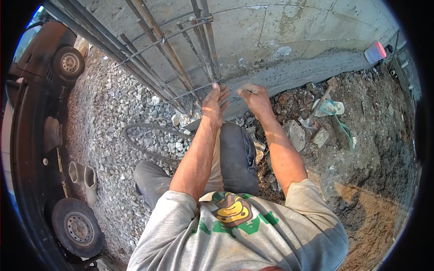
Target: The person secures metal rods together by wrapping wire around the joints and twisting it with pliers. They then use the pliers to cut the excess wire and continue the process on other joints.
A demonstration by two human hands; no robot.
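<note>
My left hand (214,104) is at the lower corner of a rebar cage (174,58), its fingers stretched out. A fingertip is against or just beside the end of the lowest steel tie ring (194,91). To its right, apart from the bars, my right hand (256,100) is held up in front of the wall with thumb and fingers pinched together. Anything between those fingertips is too small to make out. The cage's long bars lean against the concrete wall (289,25), and their lower ends reach the gravel (149,106).
A dark truck (31,117) stands on the left, with pale rubber boots (90,178) beside it. A bent hose or cable loop (129,135) lies on the gravel. Rocks (296,135), a hammer-like tool (323,97) and a plastic bag (331,107) are right; a pink-lidded container (375,53) sits on the ledge.
</note>
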